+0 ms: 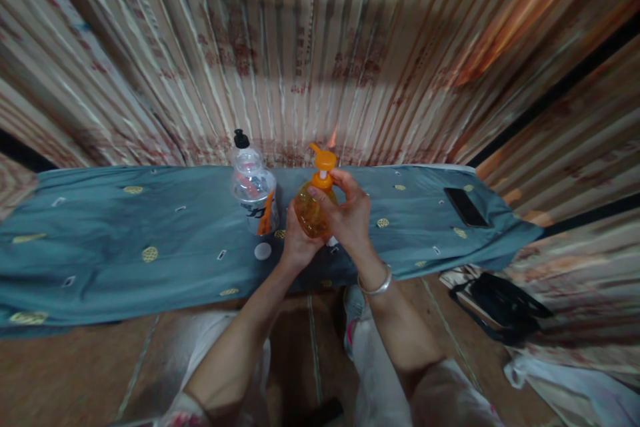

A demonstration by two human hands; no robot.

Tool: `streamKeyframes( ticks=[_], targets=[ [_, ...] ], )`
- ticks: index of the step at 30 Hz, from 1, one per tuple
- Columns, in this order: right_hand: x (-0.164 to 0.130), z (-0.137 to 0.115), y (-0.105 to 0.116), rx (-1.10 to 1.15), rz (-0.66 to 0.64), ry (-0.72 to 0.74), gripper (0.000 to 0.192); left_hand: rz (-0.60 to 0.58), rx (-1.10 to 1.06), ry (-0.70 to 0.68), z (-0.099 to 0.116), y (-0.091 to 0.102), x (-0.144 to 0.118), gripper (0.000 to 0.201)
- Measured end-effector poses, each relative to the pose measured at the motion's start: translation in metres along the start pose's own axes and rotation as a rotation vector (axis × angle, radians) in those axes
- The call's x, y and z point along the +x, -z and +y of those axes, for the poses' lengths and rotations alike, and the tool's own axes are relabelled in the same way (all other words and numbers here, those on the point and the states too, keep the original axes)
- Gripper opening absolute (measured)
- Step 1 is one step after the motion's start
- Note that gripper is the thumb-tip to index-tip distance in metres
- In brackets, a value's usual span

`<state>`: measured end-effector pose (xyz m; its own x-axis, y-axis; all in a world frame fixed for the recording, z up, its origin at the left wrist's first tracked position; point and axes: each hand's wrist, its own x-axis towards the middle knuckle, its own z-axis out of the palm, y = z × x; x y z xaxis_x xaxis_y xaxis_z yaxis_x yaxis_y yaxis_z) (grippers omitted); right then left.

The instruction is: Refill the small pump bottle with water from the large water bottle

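Note:
An orange pump bottle (314, 215) with a see-through amber body is held up above the cloth, slightly tilted. My left hand (301, 240) is wrapped round its lower body from the left and below. With thumb and fingers, my right hand (350, 207) grips the orange collar just below the pump head (325, 161). A short white stem shows between head and collar. Left of the hands stands a clear plastic bottle (256, 193) with a black cap (241, 139) and an orange and black label. A round white lid (263, 251) lies flat in front of it.
A teal patterned cloth (110, 233) covers the long narrow table. Toward its right end lies a dark phone (466, 207). Pleated curtains (280, 47) hang close behind. A black bag (505, 303) rests on the floor at the right.

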<state>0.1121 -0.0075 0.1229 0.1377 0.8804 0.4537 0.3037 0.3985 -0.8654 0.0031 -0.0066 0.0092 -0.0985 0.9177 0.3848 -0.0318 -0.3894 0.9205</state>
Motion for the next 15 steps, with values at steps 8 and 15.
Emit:
streamKeyframes(
  ticks=[8, 15],
  targets=[
    [0.007, 0.01, 0.012, 0.128, -0.189, 0.168, 0.051, -0.003, 0.05, 0.018, 0.015, 0.004, 0.001, 0.098],
    [0.003, 0.009, 0.009, 0.012, -0.032, 0.153, 0.042, -0.011, 0.041, 0.039, 0.013, 0.004, 0.001, 0.103]
  ],
)
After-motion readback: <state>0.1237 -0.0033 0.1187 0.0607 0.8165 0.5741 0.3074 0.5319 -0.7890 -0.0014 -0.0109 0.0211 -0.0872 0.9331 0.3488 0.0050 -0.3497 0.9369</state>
